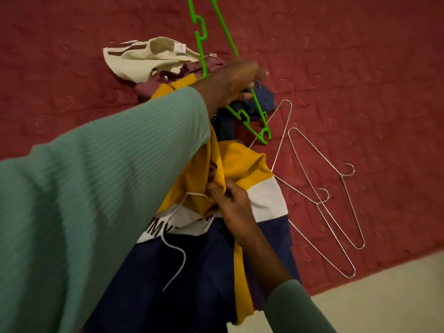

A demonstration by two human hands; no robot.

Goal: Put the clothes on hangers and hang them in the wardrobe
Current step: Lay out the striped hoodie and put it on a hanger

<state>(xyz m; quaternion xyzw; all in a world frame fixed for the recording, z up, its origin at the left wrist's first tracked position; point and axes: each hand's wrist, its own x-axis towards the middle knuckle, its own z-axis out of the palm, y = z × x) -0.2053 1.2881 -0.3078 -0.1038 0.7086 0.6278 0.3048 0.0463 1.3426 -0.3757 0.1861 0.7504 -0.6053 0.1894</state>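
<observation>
green hanger (203,66) top cropped, shirt (240,164) txt part-hidden

There are 1 green plastic hanger (201,56), 2 wire hangers (346,188), 1 yellow-white-navy top (247,162), 1 cream garment (134,61), 1 maroon garment (147,88) and 1 dark blue garment (265,98).

Both arms wear ribbed mint-green knit sleeves (108,188) ending at the wrists.

We see the top (264,195) nearest us, the heap of clothes (144,58) behind it on the quilt (360,68), wire hangers (318,203) lying to its right (overlapping one another), and the plastic hanger (243,117) up above that heap.
</observation>
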